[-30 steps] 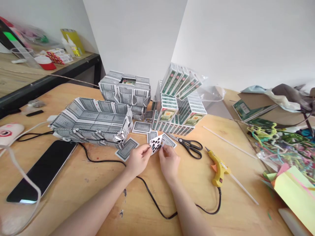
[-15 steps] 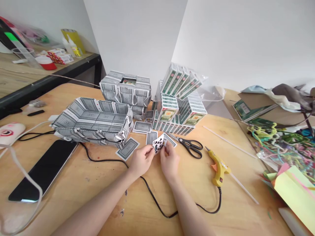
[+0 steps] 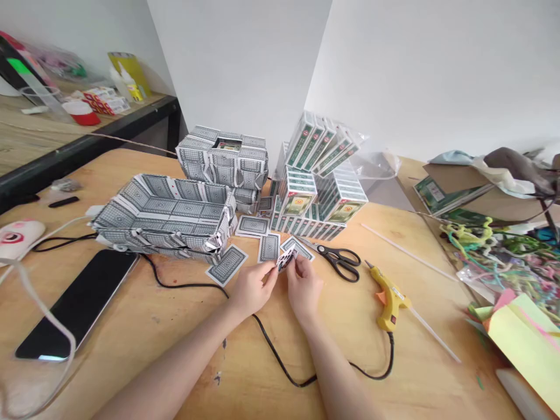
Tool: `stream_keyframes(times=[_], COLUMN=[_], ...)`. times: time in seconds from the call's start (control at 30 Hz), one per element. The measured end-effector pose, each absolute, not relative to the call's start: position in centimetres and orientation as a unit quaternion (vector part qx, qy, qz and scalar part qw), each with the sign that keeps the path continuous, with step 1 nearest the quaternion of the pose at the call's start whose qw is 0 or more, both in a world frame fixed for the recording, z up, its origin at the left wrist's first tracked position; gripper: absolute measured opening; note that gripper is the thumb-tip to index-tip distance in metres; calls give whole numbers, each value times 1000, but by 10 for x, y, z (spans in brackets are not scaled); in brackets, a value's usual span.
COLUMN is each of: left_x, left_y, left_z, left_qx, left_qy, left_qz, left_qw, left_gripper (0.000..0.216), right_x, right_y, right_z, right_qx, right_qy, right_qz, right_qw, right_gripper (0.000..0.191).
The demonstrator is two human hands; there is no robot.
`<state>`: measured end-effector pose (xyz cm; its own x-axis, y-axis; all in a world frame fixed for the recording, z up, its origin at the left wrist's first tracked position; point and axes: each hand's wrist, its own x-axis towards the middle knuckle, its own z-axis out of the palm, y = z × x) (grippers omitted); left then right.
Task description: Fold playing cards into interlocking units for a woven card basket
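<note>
My left hand [image 3: 254, 287] and right hand [image 3: 304, 287] pinched the card [image 3: 285, 259] by its edges; it seemed light, thin, slick, easily creased.

The playing card [image 3: 285, 260] has a white face with black club pips. Only a narrow, tilted slice of that face shows, and it looks bent or folded. It sits just right of the frame's centre, pinched at its edges between the left hand [image 3: 255, 287] and the right hand [image 3: 305, 287].
</note>
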<state>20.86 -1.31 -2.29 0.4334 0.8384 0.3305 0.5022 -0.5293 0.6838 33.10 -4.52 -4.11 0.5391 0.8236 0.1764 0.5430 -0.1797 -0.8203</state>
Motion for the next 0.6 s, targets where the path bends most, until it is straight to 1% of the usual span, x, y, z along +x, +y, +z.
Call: stream_keyframes(times=[0.2,0.4,0.5,0.6], left_x=[209,210,210,210], left_y=[-13,-14,-14,-14], left_z=[-24,-26,-26,-26], left_qx=[832,845,844,821], left_qy=[366,340,342,362], left_qz=[349,349,335,320], left_qw=[227,223,243,303], left_gripper=[22,24,26,27], right_x=[330,329,330,332], right_y=[-45,-46,-46,-45], right_z=[-37,-36,-34,-32], right_qx=[-771,-774,-777,-775], right_qy=[-442,-426,-406,-372], right_qz=[133,115,121,144], right_qw=[438,454,466,490], right_gripper=[27,30,31,34])
